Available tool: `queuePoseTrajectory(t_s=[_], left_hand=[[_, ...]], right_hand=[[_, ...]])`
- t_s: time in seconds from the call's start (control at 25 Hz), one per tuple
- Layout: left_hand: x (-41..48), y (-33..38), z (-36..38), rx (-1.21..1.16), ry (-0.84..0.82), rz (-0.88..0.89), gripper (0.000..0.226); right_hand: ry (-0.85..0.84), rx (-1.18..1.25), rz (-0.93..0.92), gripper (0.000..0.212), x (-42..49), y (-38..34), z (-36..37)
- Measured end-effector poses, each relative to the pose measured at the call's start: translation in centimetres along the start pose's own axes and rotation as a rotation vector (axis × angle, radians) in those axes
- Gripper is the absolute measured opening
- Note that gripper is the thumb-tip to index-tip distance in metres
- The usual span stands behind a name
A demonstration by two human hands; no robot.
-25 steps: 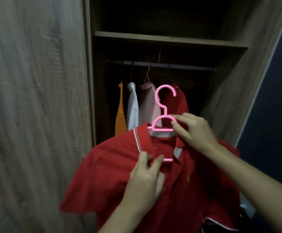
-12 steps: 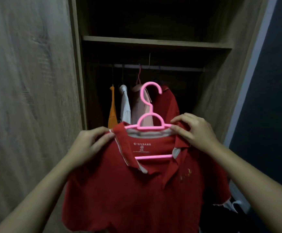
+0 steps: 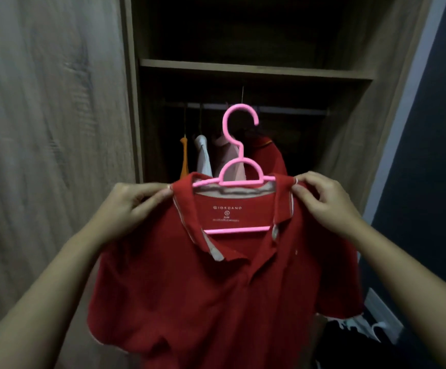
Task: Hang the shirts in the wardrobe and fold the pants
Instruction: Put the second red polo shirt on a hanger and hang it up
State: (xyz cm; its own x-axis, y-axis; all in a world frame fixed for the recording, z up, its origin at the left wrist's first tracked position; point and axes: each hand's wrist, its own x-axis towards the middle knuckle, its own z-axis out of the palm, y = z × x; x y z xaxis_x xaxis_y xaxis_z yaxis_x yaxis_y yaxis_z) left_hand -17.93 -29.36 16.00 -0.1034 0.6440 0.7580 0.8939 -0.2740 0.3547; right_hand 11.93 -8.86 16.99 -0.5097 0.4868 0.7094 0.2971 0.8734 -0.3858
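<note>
So the wardrobe [image 3: 349, 129] fills most of the view, wood-grain panels, door open, with a shelf [image 3: 256, 71] across the upper part and a rail [image 3: 291, 111] just under it. Its big closed panel takes up the whole left side. Along the left end of the rail hang four tops packed close together: an orange one [image 3: 184, 158], a white one [image 3: 203, 155], a pale pink one [image 3: 231, 158] and a red one [image 3: 269, 158].

Out in front of the opening, well short of the rail, is the red polo shirt [image 3: 203, 288], held up at about the height of the hanging clothes. It sits on a pink hanger [image 3: 239, 158], hook upright and free in the air, not on the rail. The collar is open, so the printed neck label and the hanger's lower bar show.

Left hand [image 3: 134, 206] pinches the left shoulder seam right at the collar edge, thumb and forefinger pressed together on the fabric. Right hand [image 3: 323, 201] does the same on the right shoulder, fingertips nipping the collar corner beside the hanger's end.

Down in the bottom right corner there's a dark heap with some white fabric [image 3: 368, 326], too murky to tell what.
</note>
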Motion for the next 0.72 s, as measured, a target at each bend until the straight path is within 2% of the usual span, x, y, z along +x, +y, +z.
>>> queuePoseTrajectory(t_s=[0.12, 0.2, 0.32, 0.4, 0.48, 0.52, 0.56, 0.64, 0.68, 0.72], left_hand=[[0.4, -0.3, -1.7, -0.016, 0.013, -0.047, 0.021], [-0.1, -0.3, -1.6, -0.075, -0.053, -0.077, 0.017], [-0.5, -0.2, -0.9, -0.045, -0.116, -0.062, 0.027], [-0.7, -0.1, -0.4, -0.101, -0.054, -0.057, 0.023], [-0.8, 0.8, 0.7, -0.089, 0.044, -0.040, 0.020], [-0.6, 1.5, 1.5, -0.058, 0.072, -0.039, 0.023], [-0.5, 2.3, 2.5, -0.034, 0.078, -0.043, 0.030], [-0.1, 4.1, 4.6, 0.032, 0.070, -0.056, 0.040], [0.2, 5.0, 5.8, 0.086, 0.068, -0.054, 0.041], [0.4, 5.8, 7.1, 0.161, 0.077, -0.031, 0.040]], right_hand=[[0.083, 0.067, 0.029, 0.026, 0.7, -0.8, -0.9], [0.096, 0.091, 0.040, 0.023, 1.0, -0.9, -1.3], [0.087, 0.102, 0.074, 0.022, 0.8, -1.0, -1.5], [0.178, 0.036, 0.083, 0.024, 0.4, -1.3, -1.2], [0.301, -0.025, 0.047, 0.036, 0.1, -1.9, -0.3], [0.293, -0.025, 0.047, 0.040, -0.1, -2.4, 0.4], [0.204, 0.037, 0.095, 0.040, -0.4, -3.1, 1.2], [-0.042, 0.377, 0.325, 0.022, -0.5, -5.3, 3.0], [-0.096, 0.609, 0.460, 0.011, -0.2, -6.2, 3.8], [-0.102, 0.770, 0.563, 0.009, 0.2, -6.4, 4.2]])
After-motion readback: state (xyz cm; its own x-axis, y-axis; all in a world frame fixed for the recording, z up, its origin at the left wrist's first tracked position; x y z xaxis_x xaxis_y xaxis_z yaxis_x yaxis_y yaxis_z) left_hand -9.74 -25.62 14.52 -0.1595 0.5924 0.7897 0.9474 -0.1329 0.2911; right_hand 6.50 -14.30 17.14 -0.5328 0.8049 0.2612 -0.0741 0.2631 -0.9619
